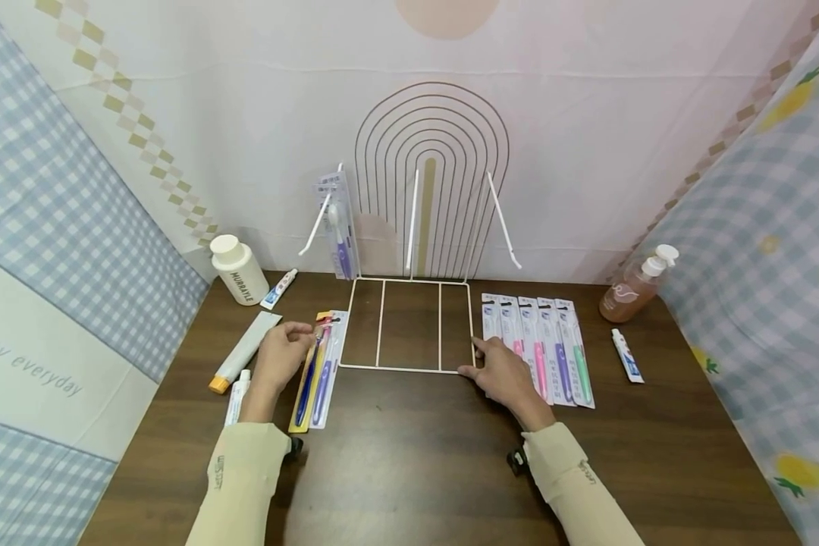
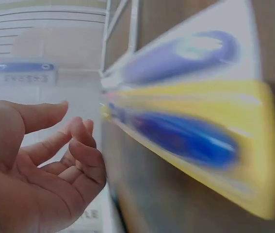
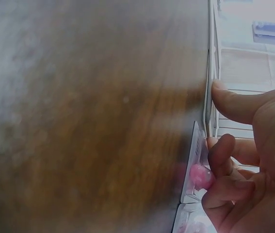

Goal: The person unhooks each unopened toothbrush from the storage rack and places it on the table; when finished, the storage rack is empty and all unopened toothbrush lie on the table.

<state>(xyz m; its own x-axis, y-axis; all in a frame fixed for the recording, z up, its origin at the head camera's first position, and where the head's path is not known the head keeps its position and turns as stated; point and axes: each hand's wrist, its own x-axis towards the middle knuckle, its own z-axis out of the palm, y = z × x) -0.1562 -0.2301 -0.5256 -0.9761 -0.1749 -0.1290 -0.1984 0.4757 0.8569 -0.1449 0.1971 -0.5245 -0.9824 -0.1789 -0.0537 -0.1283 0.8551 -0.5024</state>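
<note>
My right hand (image 1: pixel 505 371) holds the front right corner of a white wire display rack (image 1: pixel 409 369), thumb at the front bar and a finger along the side bar. In the right wrist view the thumb (image 3: pixel 234 103) lies against the wire. The rack has three rows of hooks; on the left one hangs a packaged purple toothbrush (image 1: pixel 343 246). My left hand (image 1: pixel 283 356) hovers at the upper end of a yellow toothbrush pack (image 1: pixel 302 413), its thumb and loosely bent fingers (image 2: pixel 86 155) apart with nothing between them. A white pack with a purple toothbrush (image 1: pixel 323 390) lies beside the yellow one.
Right of the rack lies a row of several packaged toothbrushes (image 1: pixel 541 364). Beyond stand a pump bottle (image 1: pixel 628 296) and a small toothpaste tube (image 1: pixel 626 356). At left are a white bottle (image 1: pixel 240 273), a small tube (image 1: pixel 278 289), an orange-capped tube (image 1: pixel 246 353) and a white tube (image 1: pixel 235 402).
</note>
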